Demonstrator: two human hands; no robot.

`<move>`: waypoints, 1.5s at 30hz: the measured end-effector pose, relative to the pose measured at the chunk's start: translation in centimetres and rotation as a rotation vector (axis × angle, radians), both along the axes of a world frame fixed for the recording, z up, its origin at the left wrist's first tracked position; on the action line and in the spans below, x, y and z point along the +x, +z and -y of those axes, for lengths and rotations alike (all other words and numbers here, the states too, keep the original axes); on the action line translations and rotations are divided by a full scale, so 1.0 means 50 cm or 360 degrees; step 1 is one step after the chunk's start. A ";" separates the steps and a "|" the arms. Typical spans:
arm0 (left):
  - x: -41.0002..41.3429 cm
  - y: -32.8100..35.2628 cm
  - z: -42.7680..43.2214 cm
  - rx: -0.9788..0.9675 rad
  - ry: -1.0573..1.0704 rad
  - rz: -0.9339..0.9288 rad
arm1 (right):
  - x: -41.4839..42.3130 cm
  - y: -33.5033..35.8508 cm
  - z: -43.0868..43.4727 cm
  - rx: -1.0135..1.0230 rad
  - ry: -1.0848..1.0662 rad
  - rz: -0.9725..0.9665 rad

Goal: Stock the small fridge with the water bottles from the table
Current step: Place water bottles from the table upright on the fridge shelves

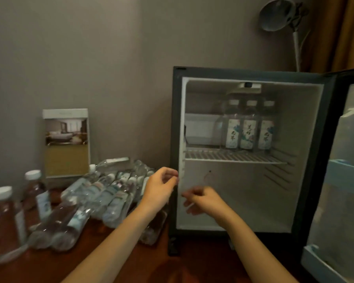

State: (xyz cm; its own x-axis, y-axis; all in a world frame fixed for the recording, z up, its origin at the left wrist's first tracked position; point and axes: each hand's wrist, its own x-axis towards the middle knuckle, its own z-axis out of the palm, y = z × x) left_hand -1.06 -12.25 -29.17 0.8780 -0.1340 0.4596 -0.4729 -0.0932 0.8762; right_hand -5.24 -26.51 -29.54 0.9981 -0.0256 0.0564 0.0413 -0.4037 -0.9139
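Bottles (pixel 102 193) untouched; left hand (pixel 160 186), right hand (pixel 204 201) loosely curled

Single view, head-worn, wide-angle.
- Camera sits above near edge of table (pixel 143 262), looks forward and slightly down.
- Faces grey wall (pixel 70 48). Open fridge (pixel 239 73) right of centre, close, interior seen almost head-on.
- Fridge door (pixel 347 180) cut off by right frame edge.
- Water bottles (pixel 102 193) at lower left. Nearest ones blurred, bowed by lens.
- Both forearms enter from bottom edge. Left hand (pixel 161 185) and right hand (pixel 204 201) near frame centre, close to fridge opening.
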 end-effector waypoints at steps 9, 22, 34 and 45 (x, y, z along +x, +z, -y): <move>0.020 -0.157 -0.245 0.0353 0.0532 -0.0304 | 0.051 -0.137 -0.176 0.0070 0.0015 -0.0220; 0.086 -0.180 -0.288 0.0592 0.0728 -0.0464 | 0.155 -0.158 -0.338 0.0247 -0.0151 -0.0276; 0.072 -0.136 -0.292 0.0424 0.0127 -0.0876 | 0.198 -0.148 -0.374 0.0900 -0.0118 -0.0470; 0.051 -0.132 -0.340 -0.0040 -0.0091 -0.1025 | 0.142 -0.119 -0.353 0.1141 -0.0036 -0.0514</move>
State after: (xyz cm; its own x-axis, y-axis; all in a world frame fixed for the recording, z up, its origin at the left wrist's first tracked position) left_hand 1.49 4.77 -35.76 0.9708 -0.1847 -0.1532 0.1447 -0.0591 0.9877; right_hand 1.86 -8.88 -35.47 0.9611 0.0333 -0.2742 -0.2718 0.2914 -0.9172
